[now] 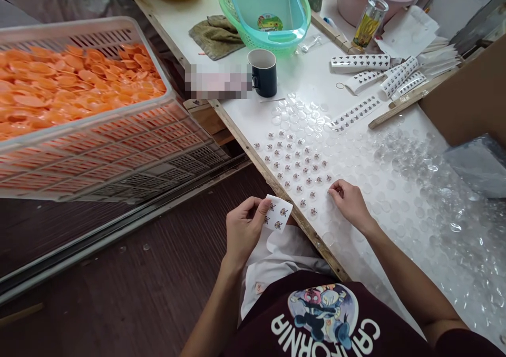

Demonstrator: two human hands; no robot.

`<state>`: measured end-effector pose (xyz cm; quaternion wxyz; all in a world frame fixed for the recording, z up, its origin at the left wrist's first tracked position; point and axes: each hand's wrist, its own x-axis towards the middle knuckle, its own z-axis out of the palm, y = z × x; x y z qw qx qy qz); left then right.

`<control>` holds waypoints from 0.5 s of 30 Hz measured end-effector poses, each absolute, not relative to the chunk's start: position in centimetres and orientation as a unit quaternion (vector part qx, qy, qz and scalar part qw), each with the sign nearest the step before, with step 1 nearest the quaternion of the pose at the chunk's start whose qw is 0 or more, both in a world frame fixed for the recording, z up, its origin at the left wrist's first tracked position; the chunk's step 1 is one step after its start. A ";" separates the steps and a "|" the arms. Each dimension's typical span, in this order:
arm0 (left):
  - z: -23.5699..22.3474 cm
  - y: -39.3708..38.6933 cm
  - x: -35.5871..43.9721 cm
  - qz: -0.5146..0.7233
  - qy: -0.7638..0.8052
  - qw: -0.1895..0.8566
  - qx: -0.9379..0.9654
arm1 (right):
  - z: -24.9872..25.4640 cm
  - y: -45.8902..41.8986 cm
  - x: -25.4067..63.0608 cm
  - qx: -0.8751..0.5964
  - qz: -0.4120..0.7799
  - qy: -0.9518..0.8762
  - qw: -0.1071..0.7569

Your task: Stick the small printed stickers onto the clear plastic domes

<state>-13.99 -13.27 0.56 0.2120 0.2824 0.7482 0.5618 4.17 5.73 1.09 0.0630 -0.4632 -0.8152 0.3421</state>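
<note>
My left hand (242,230) pinches a small white sticker sheet (282,209) between thumb and fingers, just off the table's wooden edge. Dark animal-face stickers show on the sheet. Over the white table, my right hand (348,201) has thumb and forefinger pressed together; whatever is between them is too small to make out. Beside its fingertips lie rows of clear discs with animal-face stickers (299,176) on them. Plain clear discs (294,112) spread behind these rows, and many more clear discs (415,230) cover the table to the right.
An orange-filled plastic crate (83,112) stands left of the table. On the table are a dark mug (264,75), a green-blue basket (263,14), a brown cloth (216,35), a drinking glass (369,23), rolled sticker sheets (359,63) and wooden strips (413,98). A cardboard piece (470,88) rises at right.
</note>
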 end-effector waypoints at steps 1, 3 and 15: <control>0.6 -13.2 -14.0 0.562 0.748 0.212 0.282 | 1.0 5.6 4.0 -0.460 0.317 -0.828 0.048; 0.7 -13.2 -13.9 0.561 0.748 0.215 0.282 | 0.8 5.6 3.7 -0.453 0.254 -0.854 0.020; 1.3 -12.1 -10.9 0.599 0.720 0.215 0.275 | 3.8 -0.1 2.4 -0.307 0.490 -0.798 0.171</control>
